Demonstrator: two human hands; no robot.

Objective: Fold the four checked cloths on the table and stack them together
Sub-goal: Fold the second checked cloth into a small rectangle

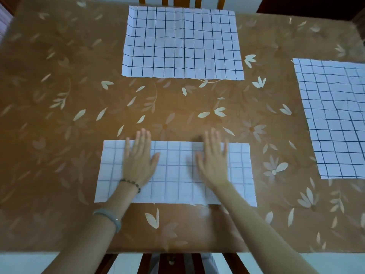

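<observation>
A white checked cloth [173, 173], folded into a long strip, lies near the table's front edge. My left hand [139, 159] lies flat on its left half, fingers straight and reaching past the far edge. My right hand [213, 157] presses flat on its right half, slightly blurred. A second checked cloth [182, 44] lies spread open at the far middle of the table. A third checked cloth [333, 119] lies open at the right, cut off by the frame edge.
The table carries a brown tablecloth [59, 115] with pale leaf and flower prints. A wooden chair back [181, 1] stands beyond the far edge. Another chair [150, 264] shows below the near edge.
</observation>
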